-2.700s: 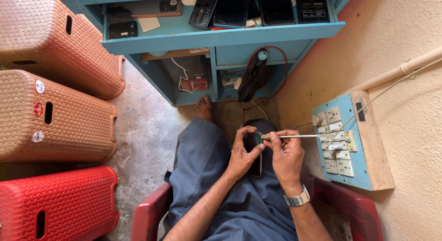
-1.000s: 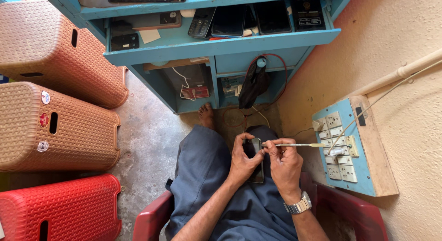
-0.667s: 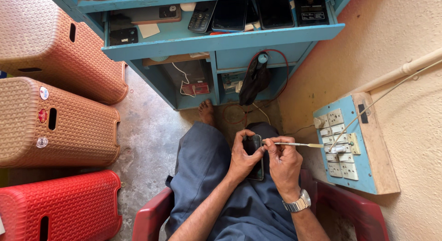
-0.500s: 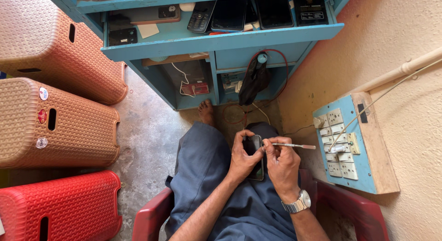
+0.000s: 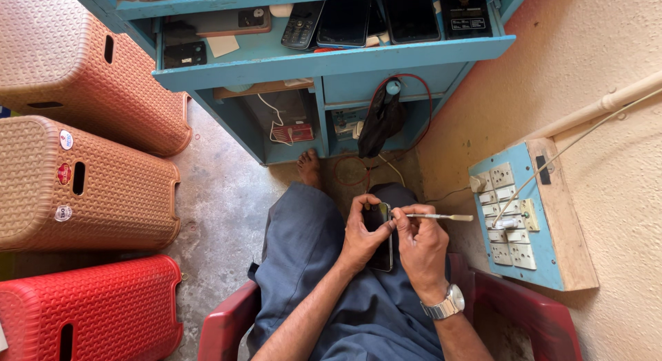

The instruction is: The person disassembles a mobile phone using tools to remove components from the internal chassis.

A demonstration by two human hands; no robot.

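I sit in a red plastic chair (image 5: 227,319) with a black mobile phone (image 5: 379,240) resting over my lap. My left hand (image 5: 362,230) grips the phone along its left side and top. My right hand (image 5: 420,244) pinches a thin metal tool (image 5: 434,217), a flat pry stick that points right, with its near end at the phone's top right edge. A silver wristwatch (image 5: 445,307) sits on my right wrist.
A blue wooden desk (image 5: 331,61) stands ahead with several phones on its top shelf and cables below. Three woven plastic stools (image 5: 83,188) lie stacked on the left. A blue switchboard (image 5: 531,223) with sockets hangs on the wall at right. My bare foot (image 5: 309,168) rests on the concrete floor.
The tool's near end has shifted slightly down along the phone's right edge and back up. My hands stay at the same spot on my lap. The camera view wobbled a little.
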